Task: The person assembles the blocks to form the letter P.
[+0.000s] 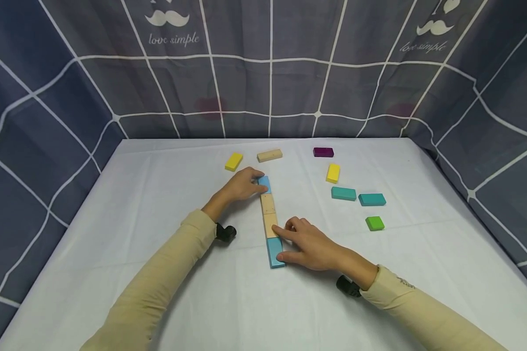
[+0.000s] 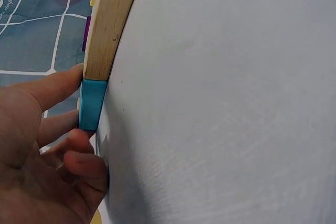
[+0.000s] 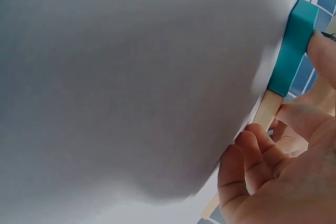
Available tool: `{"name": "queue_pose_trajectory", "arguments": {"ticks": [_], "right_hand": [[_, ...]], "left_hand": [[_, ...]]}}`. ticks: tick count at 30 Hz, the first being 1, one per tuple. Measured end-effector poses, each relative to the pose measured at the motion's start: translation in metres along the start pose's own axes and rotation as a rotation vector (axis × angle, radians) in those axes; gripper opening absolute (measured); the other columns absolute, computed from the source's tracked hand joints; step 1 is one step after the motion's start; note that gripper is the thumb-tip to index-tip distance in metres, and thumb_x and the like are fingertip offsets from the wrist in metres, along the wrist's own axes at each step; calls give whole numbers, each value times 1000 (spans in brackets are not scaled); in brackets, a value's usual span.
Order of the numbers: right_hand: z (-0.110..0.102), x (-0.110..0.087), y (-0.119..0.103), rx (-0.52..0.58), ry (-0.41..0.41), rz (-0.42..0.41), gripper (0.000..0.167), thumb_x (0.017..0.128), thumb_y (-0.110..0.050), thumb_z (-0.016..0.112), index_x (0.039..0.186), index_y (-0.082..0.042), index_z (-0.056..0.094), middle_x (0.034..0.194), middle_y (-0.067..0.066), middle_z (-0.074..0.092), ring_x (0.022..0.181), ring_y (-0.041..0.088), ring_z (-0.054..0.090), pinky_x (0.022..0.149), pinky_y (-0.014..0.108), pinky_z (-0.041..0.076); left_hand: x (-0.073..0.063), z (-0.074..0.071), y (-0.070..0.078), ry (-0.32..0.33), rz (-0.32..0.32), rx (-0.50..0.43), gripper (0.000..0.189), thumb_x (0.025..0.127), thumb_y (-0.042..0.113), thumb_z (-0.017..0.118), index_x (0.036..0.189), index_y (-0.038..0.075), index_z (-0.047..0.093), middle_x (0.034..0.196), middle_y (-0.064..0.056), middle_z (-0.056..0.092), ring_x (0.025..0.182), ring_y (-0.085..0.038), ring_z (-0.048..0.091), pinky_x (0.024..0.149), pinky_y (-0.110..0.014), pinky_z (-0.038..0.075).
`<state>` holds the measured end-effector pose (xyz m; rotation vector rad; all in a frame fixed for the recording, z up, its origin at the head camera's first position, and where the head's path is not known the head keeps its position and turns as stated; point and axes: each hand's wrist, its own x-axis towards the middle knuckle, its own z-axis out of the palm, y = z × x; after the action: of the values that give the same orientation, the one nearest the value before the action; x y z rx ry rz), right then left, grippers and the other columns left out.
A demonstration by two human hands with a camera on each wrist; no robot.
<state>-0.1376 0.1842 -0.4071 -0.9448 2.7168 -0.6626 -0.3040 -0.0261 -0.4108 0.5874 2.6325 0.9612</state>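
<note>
Blue-and-wood row point(image 1: 268, 204) aligned; seven blocks point(image 1: 344, 194) left loose; row touched, ungripped, by left hand point(image 1: 240, 185), right hand point(image 1: 312, 247); fingers point(image 1: 288, 234) parted.

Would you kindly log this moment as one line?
left hand: touches far blue block; right hand: touches near blue block; between: two wooden blocks

- From your head, a camera is looking forward and down from well back, covering the surface point(image 1: 219, 302), the checked curtain point(image 1: 241, 87) behind it, your left grip point(image 1: 240, 185) and your right grip point(image 1: 309, 247).
- At your left wrist, a camera is facing that grip close up, low beside the surface.
- At your right wrist, another is doing likewise.
- The head view is sharing the far blue block point(image 1: 265, 183) with the left wrist view, the near blue block point(image 1: 274, 252) with the right.
</note>
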Motion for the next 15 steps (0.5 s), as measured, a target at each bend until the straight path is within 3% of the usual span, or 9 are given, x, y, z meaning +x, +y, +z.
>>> {"name": "queue_pose_trajectory", "arguments": {"ticks": [4,7,10,12,15], "right_hand": [[1,0,1,-1,-5,11,67,93,-43,67,147,-9,47,118,6,49,100,17,44,84,33,43],[2,1,2,-3,-5,8,68,93,-44,67,148,-10,46,119,6,49,101,17,43,85,33,42],[2,2,2,1,-7,4,69,93,-44,67,149,-10,45,120,6,49,102,17,43,86,33,42],[2,2,2,9,-15,12,70,93,-44,67,149,-11,45,120,5,49,102,16,43,86,32,42],[1,1,1,19,-26,27,70,92,-44,68,149,-11,45,120,5,48,103,16,42,87,33,42]], "left_hand": [[-1,-3,-3,60,16,-15,52,95,26,68,138,0,55,139,-16,52,131,-30,46,109,-42,37],[-1,-15,-9,173,3,-5,49,96,25,66,137,1,56,140,-16,51,132,-31,45,110,-44,35],[0,-32,-20,276,-56,20,49,95,24,65,137,1,56,141,-17,50,131,-32,45,109,-46,35],[2,-43,-29,300,-98,45,52,94,25,66,138,1,55,139,-17,50,128,-33,46,108,-47,36],[4,-53,-42,277,-155,59,57,93,29,67,140,0,52,135,-18,53,123,-33,49,104,-47,38]]}}
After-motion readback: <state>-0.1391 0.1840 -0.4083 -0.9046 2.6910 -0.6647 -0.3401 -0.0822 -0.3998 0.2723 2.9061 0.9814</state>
